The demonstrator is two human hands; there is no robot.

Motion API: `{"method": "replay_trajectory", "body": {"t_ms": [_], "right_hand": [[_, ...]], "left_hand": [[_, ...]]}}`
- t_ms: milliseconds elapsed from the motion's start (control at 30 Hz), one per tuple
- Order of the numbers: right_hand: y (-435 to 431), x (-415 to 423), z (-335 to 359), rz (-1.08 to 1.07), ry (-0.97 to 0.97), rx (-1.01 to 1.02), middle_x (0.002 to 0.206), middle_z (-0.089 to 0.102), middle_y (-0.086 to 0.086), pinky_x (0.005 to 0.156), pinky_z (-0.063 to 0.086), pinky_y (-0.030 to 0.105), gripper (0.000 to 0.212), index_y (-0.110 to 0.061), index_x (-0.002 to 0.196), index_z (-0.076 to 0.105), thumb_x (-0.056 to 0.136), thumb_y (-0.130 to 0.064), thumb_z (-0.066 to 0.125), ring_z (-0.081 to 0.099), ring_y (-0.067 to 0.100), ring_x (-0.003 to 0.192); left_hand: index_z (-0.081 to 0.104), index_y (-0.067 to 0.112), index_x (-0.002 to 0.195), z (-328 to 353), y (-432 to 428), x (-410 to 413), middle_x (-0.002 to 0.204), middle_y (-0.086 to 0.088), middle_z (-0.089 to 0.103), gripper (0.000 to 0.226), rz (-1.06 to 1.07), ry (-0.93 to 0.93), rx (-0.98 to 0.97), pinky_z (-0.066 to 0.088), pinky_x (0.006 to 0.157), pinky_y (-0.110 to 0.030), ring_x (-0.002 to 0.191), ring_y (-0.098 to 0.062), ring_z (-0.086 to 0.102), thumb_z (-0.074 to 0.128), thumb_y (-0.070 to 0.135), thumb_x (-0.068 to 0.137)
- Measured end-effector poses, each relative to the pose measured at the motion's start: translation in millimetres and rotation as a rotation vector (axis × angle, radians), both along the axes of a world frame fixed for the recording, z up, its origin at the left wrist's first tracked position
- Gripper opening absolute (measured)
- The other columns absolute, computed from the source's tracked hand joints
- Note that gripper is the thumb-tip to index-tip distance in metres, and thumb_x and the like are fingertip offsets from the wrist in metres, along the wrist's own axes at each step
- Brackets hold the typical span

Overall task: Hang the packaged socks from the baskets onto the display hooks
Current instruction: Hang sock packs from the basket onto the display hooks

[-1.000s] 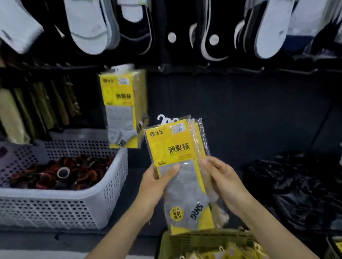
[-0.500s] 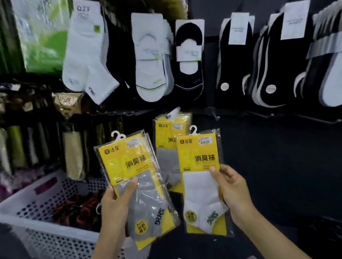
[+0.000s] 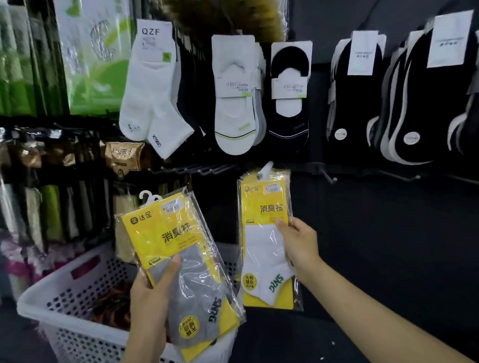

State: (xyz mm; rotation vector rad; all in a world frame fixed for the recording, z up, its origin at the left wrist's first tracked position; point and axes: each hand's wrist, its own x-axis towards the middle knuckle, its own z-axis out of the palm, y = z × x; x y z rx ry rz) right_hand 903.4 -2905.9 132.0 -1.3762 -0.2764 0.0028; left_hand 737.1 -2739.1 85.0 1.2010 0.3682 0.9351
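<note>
At the sock wall: one pack raised to the hooks, more waiting in the other hand.
Nearest, the left hand (image 3: 151, 297) grips a fanned stack of grey packs (image 3: 187, 270) over the white basket (image 3: 75, 348), thumb across the front. The right hand (image 3: 301, 243) pinches the white pack (image 3: 264, 244) by its right edge and holds it up with its hanger (image 3: 266, 169) at hook level; cannot tell if it is on a hook yet. Empty hooks (image 3: 328, 176) stick out to the right, with hung socks (image 3: 234, 98) above. Risks: letting go before the hanger catches would drop the pack. The edge pinch on slick film could let it swing or slip. The loose stack could slide apart.
</note>
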Motion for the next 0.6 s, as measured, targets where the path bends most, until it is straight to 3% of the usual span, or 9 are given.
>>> {"method": "replay_trajectory", "body": {"t_ms": [67, 133, 200, 300, 367, 467, 533, 600], "right_hand": [[3.3, 6.6, -2.1, -0.036, 0.068, -0.008, 0.098, 0.071, 0.015, 0.086, 0.056, 0.043, 0.013, -0.017, 0.078, 0.066, 0.090, -0.020, 0.064, 0.068, 0.028, 0.090], [3.4, 12.1, -6.0, -0.083, 0.142, -0.034, 0.105, 0.069, 0.017, 0.091, 0.053, 0.047, 0.010, -0.015, 0.082, 0.065, 0.088, -0.022, 0.066, 0.065, 0.031, 0.098], [0.4, 14.1, -11.4, -0.156, 0.185, -0.035, 0.111, 0.065, 0.013, 0.085, 0.054, 0.038, 0.014, -0.011, 0.097, 0.062, 0.087, -0.019, 0.067, 0.062, 0.025, 0.098], [-10.8, 0.6, -19.3, -0.248, 0.113, -0.073, 0.117, 0.058, 0.008, 0.067, 0.046, 0.019, 0.030, -0.010, 0.114, 0.057, 0.087, -0.019, 0.067, 0.056, 0.015, 0.092], [-17.8, -15.0, -21.8, -0.137, 0.034, -0.085, 0.113, 0.060, 0.004, 0.067, 0.047, 0.014, 0.024, -0.014, 0.110, 0.058, 0.090, -0.025, 0.064, 0.058, 0.009, 0.090], [-23.3, -41.9, -20.2, 0.239, 0.000, -0.189, 0.111, 0.067, -0.005, 0.092, 0.048, 0.026, 0.021, -0.028, 0.106, 0.061, 0.094, -0.041, 0.051, 0.063, 0.009, 0.103], [-26.1, -54.9, -17.9, 0.463, 0.019, -0.183, 0.112, 0.071, -0.004, 0.092, 0.049, 0.028, 0.031, -0.027, 0.112, 0.063, 0.097, -0.044, 0.041, 0.066, 0.011, 0.104], [-30.1, -61.6, -16.0, 0.509, 0.023, -0.170, 0.110, 0.072, -0.003, 0.091, 0.050, 0.030, 0.034, -0.024, 0.116, 0.064, 0.098, -0.041, 0.041, 0.068, 0.012, 0.103]], "left_hand": [[0.065, 0.018, 0.099, -0.6, -1.2, 0.0, 0.089, 0.012, 0.075, 0.026, -0.025, 0.010, -0.010, 0.051, 0.065, -0.026, 0.078, -0.005, 0.071, 0.071, 0.031, 0.078], [0.067, 0.023, 0.098, -2.3, -3.1, 1.2, 0.090, 0.012, 0.075, 0.020, -0.044, 0.010, 0.003, 0.054, 0.059, -0.022, 0.075, -0.003, 0.071, 0.071, 0.028, 0.080], [0.068, 0.026, 0.099, -3.4, -6.9, 2.6, 0.089, 0.011, 0.075, 0.019, -0.071, 0.008, 0.007, 0.055, 0.056, -0.021, 0.076, -0.006, 0.072, 0.071, 0.028, 0.080], [0.069, 0.025, 0.102, -5.9, -12.8, 6.3, 0.096, 0.005, 0.075, 0.031, -0.121, 0.023, 0.016, 0.055, 0.068, -0.033, 0.085, -0.016, 0.072, 0.072, 0.035, 0.073], [0.069, 0.027, 0.103, -6.9, -18.9, 9.4, 0.099, 0.007, 0.074, 0.032, -0.157, 0.029, 0.036, 0.056, 0.068, -0.028, 0.087, -0.012, 0.072, 0.072, 0.037, 0.073], [0.068, 0.026, 0.105, -7.6, -31.8, 14.8, 0.104, 0.004, 0.074, 0.030, -0.246, 0.048, 0.055, 0.058, 0.076, -0.034, 0.094, -0.015, 0.070, 0.070, 0.034, 0.076], [0.068, 0.027, 0.106, -8.1, -39.6, 16.8, 0.105, 0.003, 0.073, 0.031, -0.281, 0.050, 0.064, 0.056, 0.080, -0.038, 0.096, -0.018, 0.070, 0.070, 0.033, 0.076], [0.065, 0.027, 0.110, -7.8, -44.7, 17.3, 0.106, 0.004, 0.073, 0.037, -0.281, 0.037, 0.067, 0.054, 0.083, -0.039, 0.098, -0.017, 0.070, 0.071, 0.034, 0.075]]}}
